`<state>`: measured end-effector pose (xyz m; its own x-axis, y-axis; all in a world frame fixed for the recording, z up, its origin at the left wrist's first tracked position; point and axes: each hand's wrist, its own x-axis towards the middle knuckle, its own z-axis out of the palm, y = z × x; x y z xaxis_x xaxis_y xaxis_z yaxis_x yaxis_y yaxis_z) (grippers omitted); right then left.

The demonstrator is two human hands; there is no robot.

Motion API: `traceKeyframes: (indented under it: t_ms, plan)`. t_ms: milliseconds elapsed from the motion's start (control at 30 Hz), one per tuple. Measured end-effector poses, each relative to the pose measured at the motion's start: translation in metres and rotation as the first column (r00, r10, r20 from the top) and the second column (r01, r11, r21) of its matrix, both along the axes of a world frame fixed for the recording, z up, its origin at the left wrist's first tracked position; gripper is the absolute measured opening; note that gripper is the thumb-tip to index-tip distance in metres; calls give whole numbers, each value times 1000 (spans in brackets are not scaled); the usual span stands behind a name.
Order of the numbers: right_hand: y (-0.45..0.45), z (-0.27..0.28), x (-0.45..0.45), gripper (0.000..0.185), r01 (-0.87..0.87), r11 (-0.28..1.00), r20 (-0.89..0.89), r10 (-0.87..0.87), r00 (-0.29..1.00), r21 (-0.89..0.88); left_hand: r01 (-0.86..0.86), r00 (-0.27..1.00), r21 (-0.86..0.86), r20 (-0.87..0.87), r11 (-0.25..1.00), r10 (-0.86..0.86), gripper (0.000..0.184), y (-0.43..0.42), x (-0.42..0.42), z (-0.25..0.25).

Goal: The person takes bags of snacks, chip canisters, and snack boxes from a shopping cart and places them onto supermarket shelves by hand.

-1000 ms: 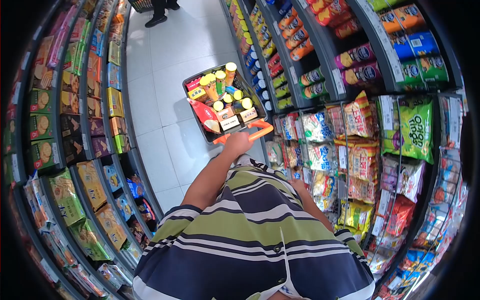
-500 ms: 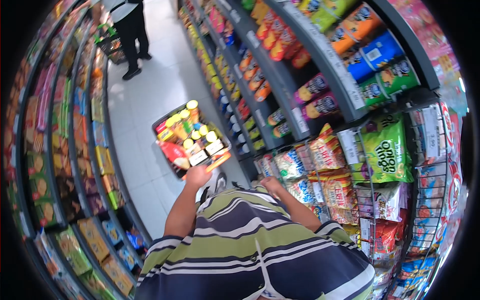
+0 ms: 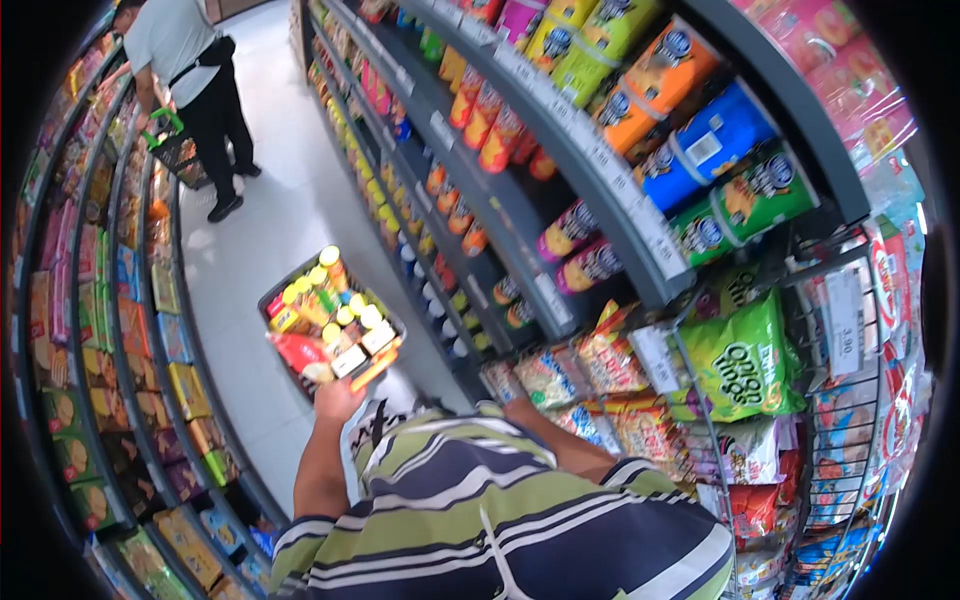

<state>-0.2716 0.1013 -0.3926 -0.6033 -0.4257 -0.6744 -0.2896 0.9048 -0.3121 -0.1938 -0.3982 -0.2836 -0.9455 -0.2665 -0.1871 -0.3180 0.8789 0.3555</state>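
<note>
My left hand (image 3: 340, 398) is closed around the orange handle (image 3: 378, 369) of a dark shopping basket (image 3: 264, 302). Packed inside the basket are several yellow-lidded containers, a red packet (image 3: 298, 350) and white-topped boxes (image 3: 351, 360). Close to my striped shirt, my right hand (image 3: 518, 408) is at my right side, near bagged snacks (image 3: 548, 378) on the lower rack. Its fingers are too small and partly hidden to make out.
Packed shelves (image 3: 125, 330) line the aisle's left side. On the right, shelves hold canisters (image 3: 710, 140) and a wire rack (image 3: 845, 400) holds bags, including a green one (image 3: 745, 360). Ahead on the left, a person (image 3: 195, 80) carries a basket with a green handle (image 3: 165, 125).
The view has swung, so the basket and my left hand appear lower and further left. The person ahead shows more fully. My right hand sits lower in view.
</note>
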Motion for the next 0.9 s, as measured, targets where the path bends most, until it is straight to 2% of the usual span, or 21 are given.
traceKeyframes:
  t_ms: [33,100,133,167,200,300,333,367,433,467,500,567,600,700,733,833,900]
  plan:
    - [-10,30,2,35,228,973,54,-226,973,-30,8,998,-12,-55,1000,-9,39,-3,0,-5]
    - [-9,31,2,34,111,992,36,-109,993,-58,44,995,10,-91,999,-43,46,-12,-3,-10]
    - [1,-4,3,35,-173,985,-54,173,984,-4,37,997,7,-67,999,-37,48,-13,-8,1]
    - [8,-40,-3,36,-438,896,-116,444,889,73,30,999,1,-36,1000,-30,51,-14,-11,10]
    - [2,-43,-3,38,-332,933,-64,343,937,137,13,1000,1,-18,1000,-13,56,-16,-14,13]
    - [-12,-60,-7,39,-405,910,-92,413,906,93,27,999,28,-25,999,-26,59,-29,-22,19]
    - [-30,-46,-13,37,-333,924,29,334,942,188,42,998,21,-54,999,-41,63,-35,-24,16]
    - [-48,-30,-18,35,-280,951,5,282,959,131,39,998,36,-45,999,-38,64,-41,-24,14]
    - [-66,-55,-25,35,-71,992,69,64,996,106,36,999,58,-33,998,-34,66,-50,-33,22]
    - [-74,-66,-32,35,-77,996,135,69,988,54,43,999,45,-7,998,-43,67,-57,-34,15]
    - [-102,-40,-36,34,197,969,218,-226,949,150,42,999,54,-2,998,-41,65,-63,-37,15]
    - [-129,-43,-38,37,222,973,129,-228,965,60,35,999,116,-9,993,-34,63,-78,-44,16]
    - [-146,-24,-41,38,260,966,113,-257,960,-8,40,999,126,-19,991,-38,62,-84,-46,15]
    - [-212,37,-48,35,410,912,82,-408,909,0,56,998,154,-44,986,-49,59,-104,-58,13]
    - [-226,37,-53,33,375,927,53,-375,925,7,58,998,164,-45,985,-51,58,-111,-62,15]
    - [-258,40,-61,30,444,896,89,-441,893,-17,75,995,184,-81,980,-61,58,-129,-72,17]
    - [-270,32,-68,26,331,940,38,-329,943,-82,116,984,221,-160,968,-82,63,-142,-80,16]
